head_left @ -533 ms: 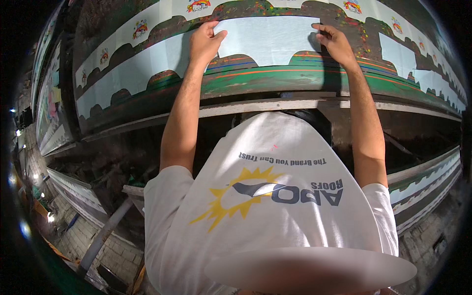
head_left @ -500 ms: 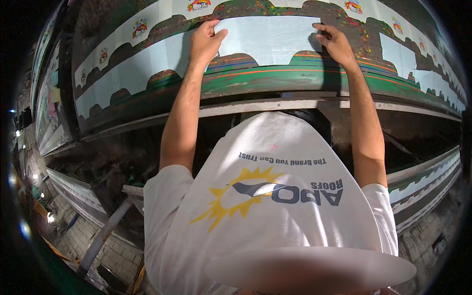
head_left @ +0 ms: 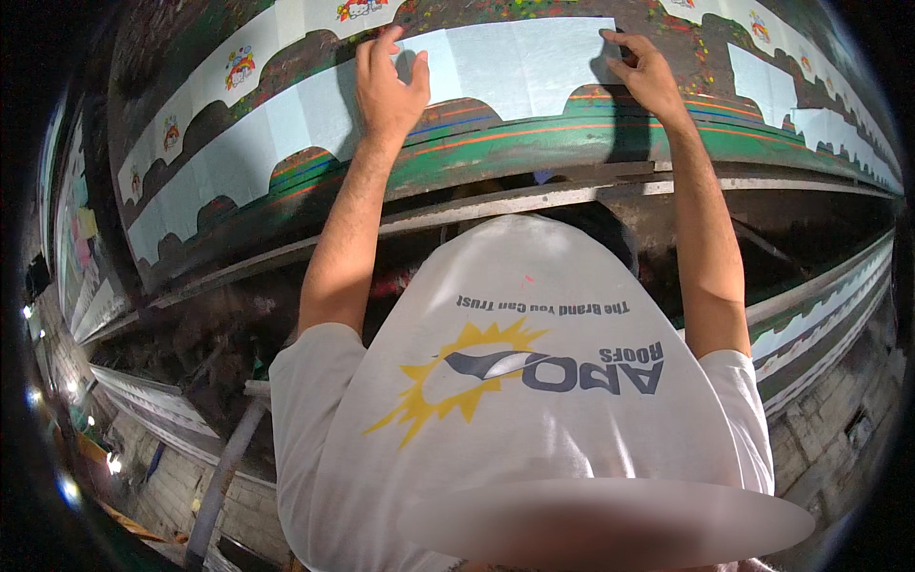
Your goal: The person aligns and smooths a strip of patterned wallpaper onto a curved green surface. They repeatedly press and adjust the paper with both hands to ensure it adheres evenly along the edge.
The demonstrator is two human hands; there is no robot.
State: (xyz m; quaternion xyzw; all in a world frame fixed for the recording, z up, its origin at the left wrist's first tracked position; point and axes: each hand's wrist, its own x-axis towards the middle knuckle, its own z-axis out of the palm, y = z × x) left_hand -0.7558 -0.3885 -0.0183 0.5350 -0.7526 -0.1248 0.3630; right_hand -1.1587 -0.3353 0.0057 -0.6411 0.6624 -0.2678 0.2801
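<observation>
A pale blue-white sheet (head_left: 519,67) with a scalloped lower edge lies flat on a long dark board with a green, striped front edge (head_left: 543,133). Its left end meets a row of matching sheets (head_left: 315,110). My left hand (head_left: 391,91) is open over that join, fingers and thumb spread, holding nothing. At the sheet's upper right corner is my right hand (head_left: 648,76), its index fingertip touching the edge. Thumb and index finger are bent but apart there, and the other fingers are partly hidden.
Behind runs another row of white scalloped sheets (head_left: 205,91) with small colourful prints. More pale sheets (head_left: 762,86) lie to the right, past a gap of paint-speckled board. A pale rail (head_left: 477,205) crosses before my body. Lower left stands a grey pipe (head_left: 224,477).
My left hand has come away from the sheet's left end, its fingers spreading. My right hand stays by the right corner. The whole view has shifted slightly.
</observation>
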